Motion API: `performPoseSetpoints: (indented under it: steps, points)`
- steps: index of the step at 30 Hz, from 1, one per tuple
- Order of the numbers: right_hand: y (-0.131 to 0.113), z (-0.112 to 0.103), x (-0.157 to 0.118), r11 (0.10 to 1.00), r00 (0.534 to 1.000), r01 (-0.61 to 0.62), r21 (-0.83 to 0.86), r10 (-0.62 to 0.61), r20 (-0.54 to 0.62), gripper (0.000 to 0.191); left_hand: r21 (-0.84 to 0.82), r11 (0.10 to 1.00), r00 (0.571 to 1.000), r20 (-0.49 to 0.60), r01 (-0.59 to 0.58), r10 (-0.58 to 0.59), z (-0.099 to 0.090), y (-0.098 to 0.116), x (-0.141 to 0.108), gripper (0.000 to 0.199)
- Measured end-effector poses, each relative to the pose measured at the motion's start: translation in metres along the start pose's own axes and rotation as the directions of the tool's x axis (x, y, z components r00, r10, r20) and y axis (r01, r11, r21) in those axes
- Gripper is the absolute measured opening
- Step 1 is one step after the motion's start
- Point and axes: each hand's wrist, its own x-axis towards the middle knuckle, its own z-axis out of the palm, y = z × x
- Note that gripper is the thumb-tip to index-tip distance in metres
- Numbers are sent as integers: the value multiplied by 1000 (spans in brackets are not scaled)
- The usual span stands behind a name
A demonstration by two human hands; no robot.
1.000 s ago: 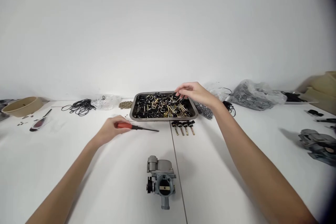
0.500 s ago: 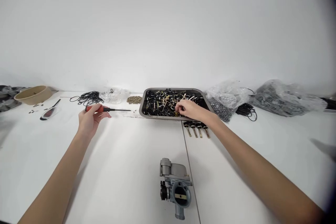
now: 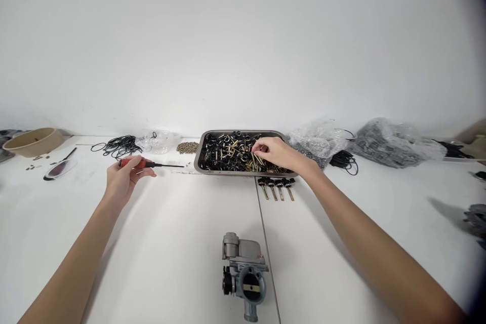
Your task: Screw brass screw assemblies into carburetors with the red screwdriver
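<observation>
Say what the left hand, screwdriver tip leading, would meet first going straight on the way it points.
The left hand and its screwdriver point at the tray's near left corner, probably the first thing met; the tip's height is unclear, so it might pass over the rim.

Along the desk's (image 3: 170,243) far edge sits a tray (image 3: 243,173) full of small parts (image 3: 228,154), bowl (image 3: 36,144) by the far left corner, bags (image 3: 395,144) to the right, carburetor (image 3: 245,273) in front.
</observation>
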Motion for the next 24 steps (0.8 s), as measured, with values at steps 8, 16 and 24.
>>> performPoseSetpoints:
  steps: [8,16,24]
  points:
    - [-11,24,2,997,986,72,-4,-71,153,23,23,999,999,23,42,-43,-1,-2,2,32]
    - [-11,22,0,988,986,65,-137,-42,164,50,95,994,998,32,49,-53,-2,-4,1,36]
    - [-8,22,1,993,987,47,-109,-30,156,41,121,991,998,38,51,-56,-3,-3,1,36]
